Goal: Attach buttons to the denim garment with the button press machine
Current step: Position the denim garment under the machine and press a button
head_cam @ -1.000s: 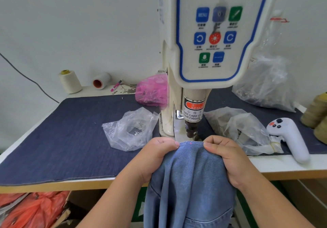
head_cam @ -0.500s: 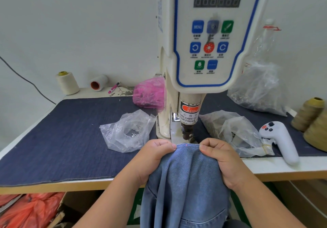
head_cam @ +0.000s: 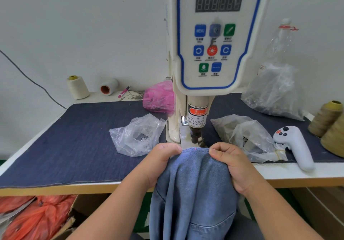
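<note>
The white button press machine (head_cam: pixel 210 57) stands at the middle of the table, its dark press head (head_cam: pixel 195 135) pointing down. A light blue denim garment (head_cam: pixel 195 189) hangs over the table's front edge. Its stitched top edge lies just in front of the press head, with a small red light dot on it. My left hand (head_cam: pixel 160 163) pinches that edge on the left. My right hand (head_cam: pixel 230 163) pinches it on the right. The die under the cloth is hidden.
A dark denim mat (head_cam: pixel 74 141) covers the table. A clear bag with small metal parts (head_cam: pixel 137 135) lies left of the machine, more clear bags (head_cam: pixel 245 135) and a white handheld controller (head_cam: pixel 296 144) to the right. Thread cones (head_cam: pixel 331 122) and a pink bag (head_cam: pixel 158 98) stand behind.
The view has tilted up, showing more of the machine's panel. Both hands keep hold of the denim edge at the press head, with hardly any shift.
</note>
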Tool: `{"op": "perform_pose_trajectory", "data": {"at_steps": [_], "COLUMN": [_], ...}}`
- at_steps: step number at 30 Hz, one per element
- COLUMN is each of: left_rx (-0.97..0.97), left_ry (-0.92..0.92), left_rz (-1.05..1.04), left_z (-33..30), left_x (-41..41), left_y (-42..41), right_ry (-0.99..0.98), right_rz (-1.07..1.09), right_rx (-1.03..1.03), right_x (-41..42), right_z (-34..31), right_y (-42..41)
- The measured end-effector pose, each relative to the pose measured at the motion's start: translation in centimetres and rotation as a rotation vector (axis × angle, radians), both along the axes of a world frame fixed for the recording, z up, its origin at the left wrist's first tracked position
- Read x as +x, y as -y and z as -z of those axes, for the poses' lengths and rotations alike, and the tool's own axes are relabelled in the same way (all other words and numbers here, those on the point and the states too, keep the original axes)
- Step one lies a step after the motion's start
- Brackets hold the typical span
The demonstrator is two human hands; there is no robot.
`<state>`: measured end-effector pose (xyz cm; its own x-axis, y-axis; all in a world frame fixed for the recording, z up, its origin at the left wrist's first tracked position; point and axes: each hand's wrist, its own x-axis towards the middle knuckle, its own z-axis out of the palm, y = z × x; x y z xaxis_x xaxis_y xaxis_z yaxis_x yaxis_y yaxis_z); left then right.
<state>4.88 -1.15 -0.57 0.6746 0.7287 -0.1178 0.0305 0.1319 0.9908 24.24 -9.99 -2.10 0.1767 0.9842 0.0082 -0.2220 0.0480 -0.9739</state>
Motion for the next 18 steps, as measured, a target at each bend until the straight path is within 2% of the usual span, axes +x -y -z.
{"op": "perform_pose_trajectory", "data": {"at_steps": [18], "left_rx": [0.055], "left_ry": [-0.039], "left_rz": [-0.035], "left_z": [-0.05], "left_x": [0.05], "left_y": [0.15], "right_ry": [0.036], "right_rz": [-0.016], "right_rx": [0.014], "right_x": [0.19], "right_z": [0.36], "right_y": [-0.29]}}
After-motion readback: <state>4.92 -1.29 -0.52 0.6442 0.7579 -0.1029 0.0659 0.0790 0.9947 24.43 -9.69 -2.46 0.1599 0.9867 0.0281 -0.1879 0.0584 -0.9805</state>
